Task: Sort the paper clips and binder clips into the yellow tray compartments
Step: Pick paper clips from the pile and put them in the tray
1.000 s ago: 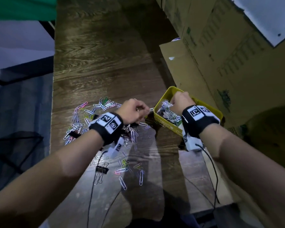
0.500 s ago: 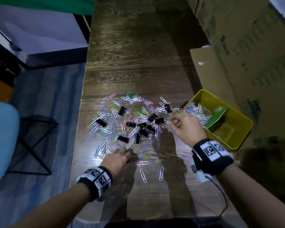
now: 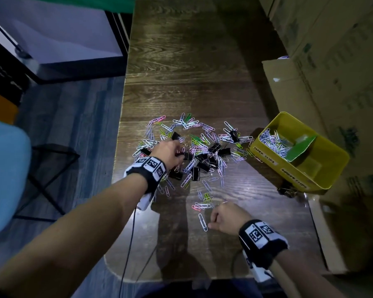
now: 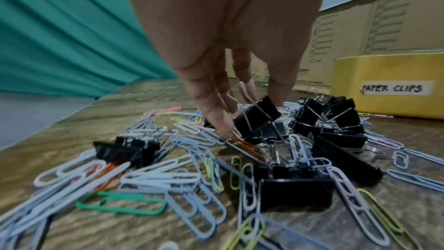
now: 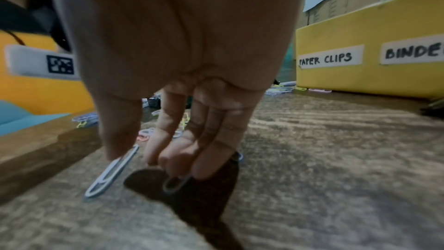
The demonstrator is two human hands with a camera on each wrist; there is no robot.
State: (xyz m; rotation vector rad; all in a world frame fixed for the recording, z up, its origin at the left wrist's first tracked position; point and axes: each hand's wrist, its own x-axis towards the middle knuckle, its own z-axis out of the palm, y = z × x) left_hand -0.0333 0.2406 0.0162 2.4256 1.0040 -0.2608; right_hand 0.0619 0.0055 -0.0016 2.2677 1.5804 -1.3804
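A pile of coloured paper clips (image 3: 194,134) and black binder clips (image 3: 213,147) covers the middle of the wooden table. At the right stands the yellow tray (image 3: 265,155), a green divider (image 3: 299,147) splitting it, with paper clips in its left compartment. My left hand (image 3: 177,151) reaches into the pile. In the left wrist view its fingers (image 4: 223,121) and thumb pinch a black binder clip (image 4: 266,113). My right hand (image 3: 211,219) is near the front edge. Its curled fingers (image 5: 204,159) hold a paper clip (image 5: 176,183), and the thumb touches a white paper clip (image 5: 110,174).
Cardboard boxes (image 3: 332,61) line the right side behind the tray. One binder clip (image 3: 286,191) lies at the tray's front corner. A blue chair (image 3: 4,168) stands left of the table edge. The tray wall (image 5: 360,75) carries labels for paper clips and binder clips.
My left hand moved from the front of the table forward into the pile. My right hand drew back from beside the tray to the loose clips near the front.
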